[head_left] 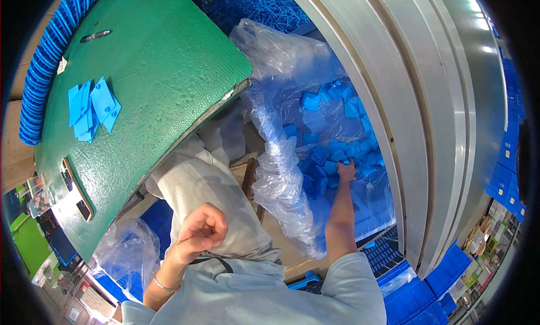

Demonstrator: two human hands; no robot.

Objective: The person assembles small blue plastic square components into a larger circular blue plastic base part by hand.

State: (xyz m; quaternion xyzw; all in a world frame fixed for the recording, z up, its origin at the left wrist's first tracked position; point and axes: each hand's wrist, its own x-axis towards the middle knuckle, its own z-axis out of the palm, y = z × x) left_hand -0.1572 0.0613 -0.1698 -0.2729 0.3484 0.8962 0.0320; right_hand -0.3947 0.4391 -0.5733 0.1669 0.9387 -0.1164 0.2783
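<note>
My right arm reaches down into a bin lined with a clear plastic bag (284, 173). My right hand (347, 171) is among a heap of small blue plastic parts (319, 155), its fingers closed at one of them; the fingertips are partly hidden. In front of my body, above my lap, my left hand (203, 229) is raised with its fingers curled in toward the thumb. Nothing shows in it.
A green table (169, 60) bears several flat blue plastic pieces (93, 110), a pen (95, 36), a phone-like object (76, 189) and a coiled blue hose (42, 72). Metal machine panels (416, 100) rise along the bin's right side. Thin blue strips (256, 9) fill a far container.
</note>
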